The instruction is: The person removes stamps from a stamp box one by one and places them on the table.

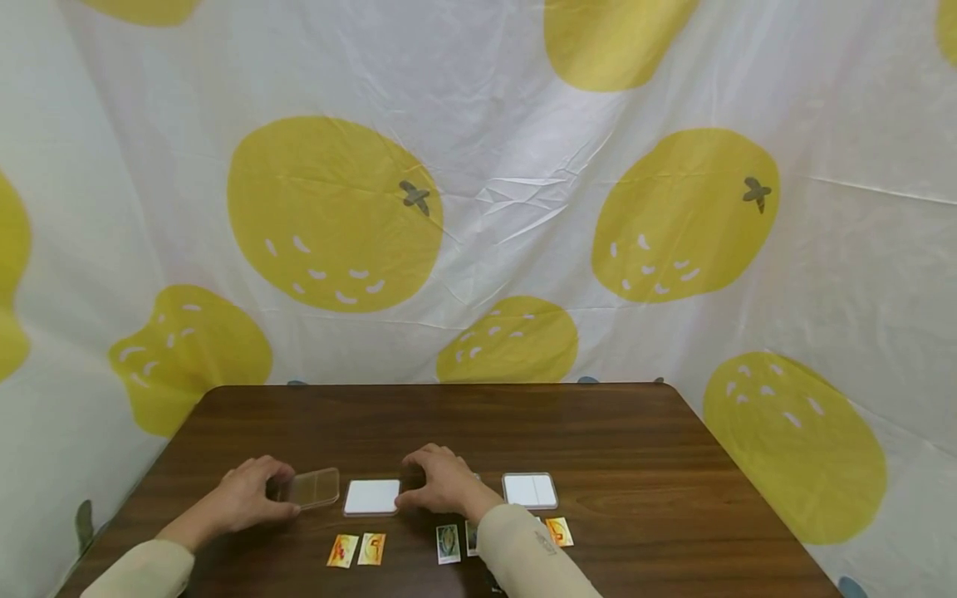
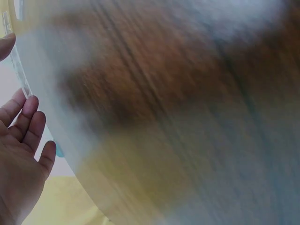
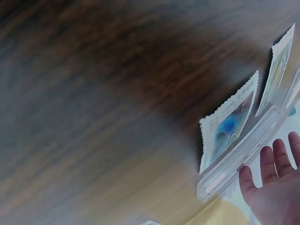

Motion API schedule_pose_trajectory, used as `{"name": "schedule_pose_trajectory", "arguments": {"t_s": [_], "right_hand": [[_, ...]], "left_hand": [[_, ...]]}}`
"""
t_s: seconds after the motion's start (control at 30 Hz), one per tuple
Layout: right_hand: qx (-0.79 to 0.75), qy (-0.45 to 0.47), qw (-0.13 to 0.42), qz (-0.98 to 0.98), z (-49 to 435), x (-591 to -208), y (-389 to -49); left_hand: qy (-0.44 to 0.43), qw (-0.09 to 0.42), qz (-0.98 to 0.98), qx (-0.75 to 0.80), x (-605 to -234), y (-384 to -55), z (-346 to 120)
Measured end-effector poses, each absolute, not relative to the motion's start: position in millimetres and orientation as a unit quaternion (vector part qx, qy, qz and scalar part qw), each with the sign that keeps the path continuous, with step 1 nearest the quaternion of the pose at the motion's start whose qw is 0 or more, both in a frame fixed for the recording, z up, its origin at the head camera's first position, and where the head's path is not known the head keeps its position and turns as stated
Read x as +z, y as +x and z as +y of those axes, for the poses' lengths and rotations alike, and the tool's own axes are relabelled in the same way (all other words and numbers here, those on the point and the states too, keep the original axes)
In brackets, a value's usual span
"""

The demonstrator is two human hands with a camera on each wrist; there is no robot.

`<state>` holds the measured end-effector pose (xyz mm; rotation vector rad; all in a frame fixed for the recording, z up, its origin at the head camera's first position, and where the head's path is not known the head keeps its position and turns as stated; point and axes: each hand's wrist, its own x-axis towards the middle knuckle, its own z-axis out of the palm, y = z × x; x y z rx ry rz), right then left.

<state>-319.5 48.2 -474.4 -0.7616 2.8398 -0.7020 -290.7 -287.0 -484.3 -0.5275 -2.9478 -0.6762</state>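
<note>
My left hand [image 1: 250, 497] pinches the edge of a clear plastic lid [image 1: 316, 488], held tilted at the left; its thumb and fingertips [image 2: 30, 104] show along that edge in the left wrist view. Just right of the lid lies a flat case with a white insert [image 1: 372, 497]. My right hand [image 1: 441, 483] hovers at this case's right side, fingers spread; whether the thumb touches the case I cannot tell. In the right wrist view another clear case [image 3: 239, 157] lies close to the fingers, beside a stamp with a blue patch [image 3: 229, 124]; the head view mostly hides that case behind the hand.
Two orange stamps [image 1: 357, 550] lie in front of the white case. Dark green stamps [image 1: 449, 544] sit nearer the middle, partly behind the right sleeve [image 1: 531, 552]. At the right are a third case [image 1: 530, 491] and an orange stamp [image 1: 559, 531]. A patterned curtain hangs behind the brown table [image 1: 635, 448].
</note>
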Motion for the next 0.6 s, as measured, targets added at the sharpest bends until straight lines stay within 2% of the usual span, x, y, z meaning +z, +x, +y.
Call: {"name": "schedule_pose_trajectory", "arguments": {"t_s": [0.3, 0.6], "right_hand": [[-0.221, -0.279, 0.041, 0.934, 43.7, -476.6, -323.1], [-0.223, -0.284, 0.041, 0.931, 40.4, -475.7, -324.3]], "left_hand": [[-0.189, 0.049, -0.955, -0.226, -475.8, -295.5, -267.7], [-0.213, 0.032, -0.947, -0.238, -470.6, -300.7, -242.1]]}}
